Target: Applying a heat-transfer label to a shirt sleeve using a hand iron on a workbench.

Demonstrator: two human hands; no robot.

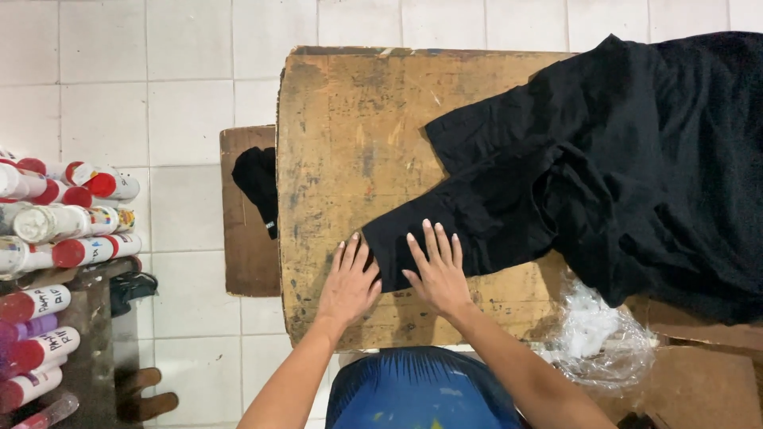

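I had both palms flat and grasped nothing. My left hand (348, 284) lay with fingers spread on the worn wooden board (350, 143), its fingertips just touching the near left edge of the black garment (604, 175). My right hand (435, 270) pressed flat on that same edge of cloth. The garment stretched away to the right and far side, bunched and creased. Crumpled clear plastic (598, 334) sat near right beside it. Red-capped spray cans (63, 222) were stacked well to the left.
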